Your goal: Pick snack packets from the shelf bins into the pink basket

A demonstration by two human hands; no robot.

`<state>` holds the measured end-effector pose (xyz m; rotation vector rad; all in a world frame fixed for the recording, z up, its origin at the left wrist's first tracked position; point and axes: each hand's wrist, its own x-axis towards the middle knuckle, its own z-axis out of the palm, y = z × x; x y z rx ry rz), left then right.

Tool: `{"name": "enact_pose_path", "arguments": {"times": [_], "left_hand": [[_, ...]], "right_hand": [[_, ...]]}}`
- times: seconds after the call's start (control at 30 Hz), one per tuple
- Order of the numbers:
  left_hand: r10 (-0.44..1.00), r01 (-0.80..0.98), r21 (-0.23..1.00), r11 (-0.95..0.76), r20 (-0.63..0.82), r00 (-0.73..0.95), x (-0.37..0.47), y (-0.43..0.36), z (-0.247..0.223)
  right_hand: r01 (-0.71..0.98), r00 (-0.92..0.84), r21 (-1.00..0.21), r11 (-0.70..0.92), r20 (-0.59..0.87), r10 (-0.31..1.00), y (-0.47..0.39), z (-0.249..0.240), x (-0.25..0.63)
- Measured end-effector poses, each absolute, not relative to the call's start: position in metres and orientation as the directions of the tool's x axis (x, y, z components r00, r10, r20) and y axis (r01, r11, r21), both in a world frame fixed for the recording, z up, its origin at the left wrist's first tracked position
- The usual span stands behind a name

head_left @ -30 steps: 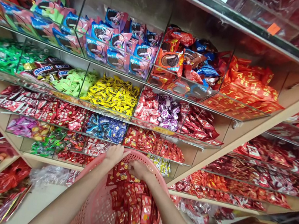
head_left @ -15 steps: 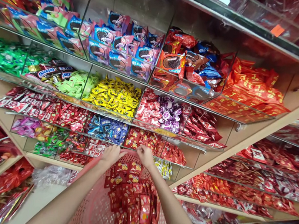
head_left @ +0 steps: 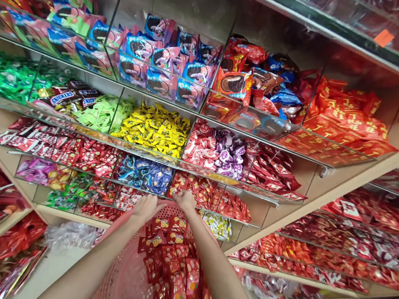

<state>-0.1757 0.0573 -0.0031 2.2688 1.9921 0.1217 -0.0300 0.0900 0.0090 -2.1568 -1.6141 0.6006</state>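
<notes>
Trouble could start with the round pink plastic basket full of little holes (head_left: 125, 269), which is down low by the wooden shelves with clear fronts (head_left: 330, 190). Small shiny red packets with orange pictures (head_left: 179, 281) lie in a heap inside it. The left hand (head_left: 146, 207) is curled tight over its far rim; if that slipped, the basket might tip and spill them. The right hand (head_left: 185, 200) is bunched up by loose red packets on the shelf (head_left: 204, 186). Its fingertips are hidden, so I can't tell if they are together or holding one. A quick tug could knock some over the edge, past the basket.
</notes>
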Motion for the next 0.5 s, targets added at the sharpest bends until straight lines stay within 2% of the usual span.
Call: {"name": "enact_pose_path", "arguments": {"times": [0.13,0.33,0.43,0.5], "left_hand": [[0.993,0.983,0.14,-0.115,-0.021,0.119,-0.179,0.059,-0.006],[0.99,0.977,0.167,-0.131,-0.023,0.136,-0.178,0.056,0.0],[0.994,0.968,0.236,-0.087,-0.038,0.099,-0.175,0.053,0.007],[0.994,0.956,0.286,-0.065,-0.062,0.086,-0.172,0.051,0.012]], "right_hand": [[0.725,0.219,-0.655,-0.215,-0.076,0.973,0.089,0.006,-0.02],[0.579,0.064,-0.815,0.001,0.047,0.997,0.07,0.015,0.008],[0.557,-0.115,-0.818,0.144,0.095,0.989,0.048,0.03,0.029],[0.554,-0.299,-0.804,0.215,0.05,0.953,0.033,0.038,0.04]]}}
